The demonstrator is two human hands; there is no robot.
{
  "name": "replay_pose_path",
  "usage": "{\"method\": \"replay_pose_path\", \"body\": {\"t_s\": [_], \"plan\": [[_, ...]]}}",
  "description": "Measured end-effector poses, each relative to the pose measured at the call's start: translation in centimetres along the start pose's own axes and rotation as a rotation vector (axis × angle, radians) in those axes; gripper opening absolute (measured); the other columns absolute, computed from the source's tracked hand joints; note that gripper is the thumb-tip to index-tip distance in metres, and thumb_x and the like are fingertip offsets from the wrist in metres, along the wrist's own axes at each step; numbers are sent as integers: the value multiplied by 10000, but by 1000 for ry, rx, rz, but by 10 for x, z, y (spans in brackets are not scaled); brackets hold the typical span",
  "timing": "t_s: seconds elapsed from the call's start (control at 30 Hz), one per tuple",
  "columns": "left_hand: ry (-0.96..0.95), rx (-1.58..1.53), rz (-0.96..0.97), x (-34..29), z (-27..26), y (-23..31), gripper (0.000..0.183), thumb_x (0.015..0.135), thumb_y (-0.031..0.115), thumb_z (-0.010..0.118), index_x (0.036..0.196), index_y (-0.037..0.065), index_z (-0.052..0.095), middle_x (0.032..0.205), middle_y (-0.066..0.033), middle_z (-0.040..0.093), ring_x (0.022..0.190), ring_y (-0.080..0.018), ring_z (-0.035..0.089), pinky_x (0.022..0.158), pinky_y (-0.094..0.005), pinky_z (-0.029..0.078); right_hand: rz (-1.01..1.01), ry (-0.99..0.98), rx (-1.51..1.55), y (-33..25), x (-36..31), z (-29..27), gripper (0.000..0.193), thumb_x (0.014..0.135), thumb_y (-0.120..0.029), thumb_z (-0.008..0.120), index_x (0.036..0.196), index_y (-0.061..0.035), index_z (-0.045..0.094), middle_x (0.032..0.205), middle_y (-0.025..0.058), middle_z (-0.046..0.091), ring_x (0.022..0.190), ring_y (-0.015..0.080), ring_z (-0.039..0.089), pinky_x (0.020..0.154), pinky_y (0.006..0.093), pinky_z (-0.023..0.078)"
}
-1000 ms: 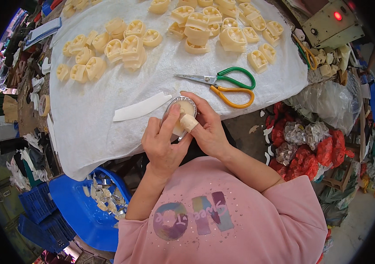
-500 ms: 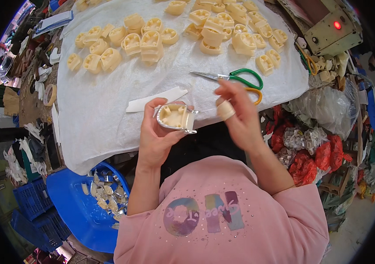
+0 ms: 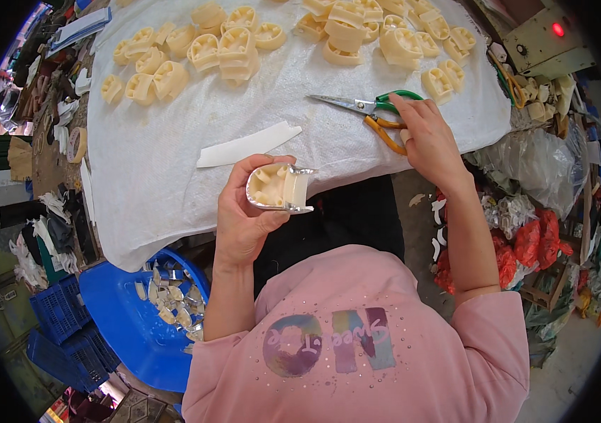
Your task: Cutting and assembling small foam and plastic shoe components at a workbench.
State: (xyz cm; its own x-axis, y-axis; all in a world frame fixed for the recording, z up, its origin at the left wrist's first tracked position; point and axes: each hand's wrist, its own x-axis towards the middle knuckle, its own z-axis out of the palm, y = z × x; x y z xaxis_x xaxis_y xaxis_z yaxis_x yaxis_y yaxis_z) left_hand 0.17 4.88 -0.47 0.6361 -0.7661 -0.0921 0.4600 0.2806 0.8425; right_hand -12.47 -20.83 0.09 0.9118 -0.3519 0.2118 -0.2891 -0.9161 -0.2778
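Observation:
In my left hand point(image 3: 240, 215) is a cream, hollow U-shaped moulded piece point(image 3: 272, 187), fingers and thumb wrapped about its sides. A shiny silver strip runs round the curved rim, its two ends sticking out on the right. My right hand point(image 3: 431, 141) is on the handles of a pair of scissors point(image 3: 360, 106), one green and one orange. Its fingers curl at the green loop, with the thumb side by the orange one. The blades point left, close to the cloth. A white curved strip point(image 3: 247, 146) lies just beyond the held piece.
Several similar cream pieces point(image 3: 237, 53) cover the far part of the white cloth point(image 3: 152, 162). A blue basin point(image 3: 138, 352) with silver and cream scraps stands low at left. Red plastic bags point(image 3: 536, 243) lie at right, and a box with a red light point(image 3: 543, 42) stands far right.
My right hand has moved right and away from me, from beside the held piece onto the scissors. The scissors' handles have spread apart. My left hand keeps the moulded piece, shifted slightly left.

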Motion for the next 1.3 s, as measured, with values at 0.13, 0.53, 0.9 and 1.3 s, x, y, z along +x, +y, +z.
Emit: {"method": "replay_pose_path", "body": {"t_s": [0.13, 0.53, 0.9, 1.3], "plan": [[36, 150, 26, 1, 5, -3, 713, 612, 227, 857, 1164, 35, 448, 1205, -151, 523, 1121, -204, 515, 968, -307, 408, -15, -15, -71, -8, 0, -2, 529, 693, 69, 575, 1202, -70, 533, 1010, 131, 547, 975, 314, 520, 778, 378, 470], [89, 447, 281, 15, 11, -29, 649, 676, 149, 811, 1186, 33, 428, 1171, -100, 450, 1085, -191, 491, 935, -306, 413, 162, -395, 812, -36, -72, -27, 644, 724, -265, 726, 1272, -72, 448, 874, 114, 481, 773, 262, 508, 688, 333, 429], [58, 650, 363, 19, 22, -49, 596, 657, 57, 790, 1171, 23, 489, 1166, -117, 420, 1134, -279, 505, 950, -366, 433, 132, -562, 1055, -38, -91, -4, 494, 823, -194, 610, 1230, 21, 432, 1024, 213, 586, 926, 392, 587, 777, 393, 464], [122, 725, 414, 21, 29, -58, 592, 646, 57, 798, 1150, 10, 491, 1146, -117, 425, 1112, -295, 522, 938, -379, 436, 180, -467, 1251, -41, -88, 8, 446, 823, -158, 621, 1211, -9, 459, 942, 171, 606, 777, 303, 626, 643, 322, 451]]}}
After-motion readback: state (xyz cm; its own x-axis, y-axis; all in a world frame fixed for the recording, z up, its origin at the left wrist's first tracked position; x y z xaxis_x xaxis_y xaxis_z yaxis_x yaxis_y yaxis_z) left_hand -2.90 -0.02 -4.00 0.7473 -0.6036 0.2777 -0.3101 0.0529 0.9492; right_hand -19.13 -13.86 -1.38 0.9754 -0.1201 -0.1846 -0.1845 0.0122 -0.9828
